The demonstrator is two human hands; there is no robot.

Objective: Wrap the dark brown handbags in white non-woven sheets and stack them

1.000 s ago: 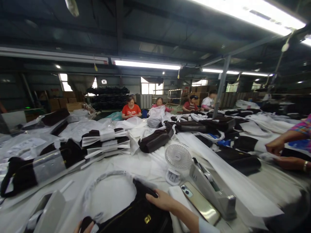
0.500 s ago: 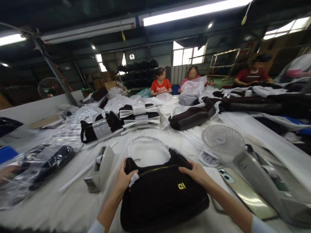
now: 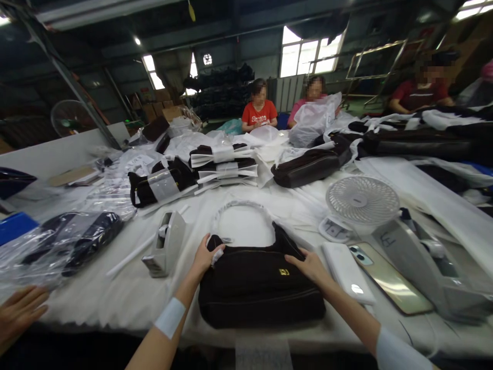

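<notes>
A black handbag (image 3: 258, 288) with a small gold clasp lies flat on the white table cover (image 3: 115, 293) in front of me. Its handle (image 3: 241, 208), wrapped in white, arches away from me. My left hand (image 3: 206, 254) grips the bag's upper left corner, where a bit of white wrapping shows. My right hand (image 3: 310, 264) rests with its fingers closed over the bag's upper right edge.
A grey tape dispenser (image 3: 165, 249) stands left of the bag; a second one (image 3: 419, 267), a phone (image 3: 389, 277), a white power bank (image 3: 346, 272) and a small white fan (image 3: 360, 203) lie right. Wrapped bags (image 3: 223, 167) pile behind. Another person's hand (image 3: 19, 311) is at lower left. People sit at the far side.
The view has tipped down and the bag sits a little farther from me. Both hands keep hold of its top corners. Another person's hand has come in at lower left.
</notes>
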